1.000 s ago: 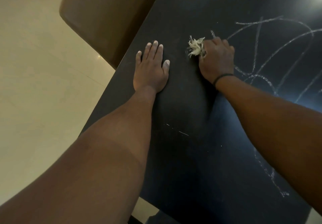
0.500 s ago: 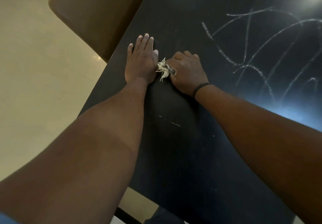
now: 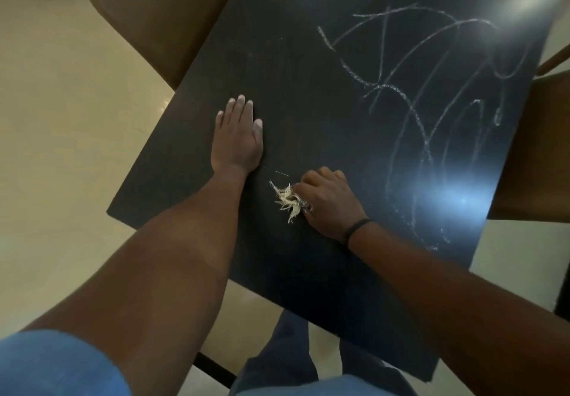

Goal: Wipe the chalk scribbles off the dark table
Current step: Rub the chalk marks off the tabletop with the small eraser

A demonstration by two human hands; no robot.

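Wiping in hand. Right hand (image 3: pixel 328 203) grips a frayed rag (image 3: pixel 288 200), pressed on the dark table (image 3: pixel 191 161) towards its near edge. Left hand (image 3: pixel 238 136) rests flat, fingers straight, near the left edge. Chalk scribbles (image 3: pixel 431 102) remain across the far right; next stroke must reach them

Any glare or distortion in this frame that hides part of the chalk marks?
Head view: two glare patches on the dark table, one bluish by the right hand, one at the top right; both wash over the chalk scribbles locally, though the lines stay traceable. Wide-angle bending curves the forearms. The frayed cloth is slightly soft, the left hand sharp.
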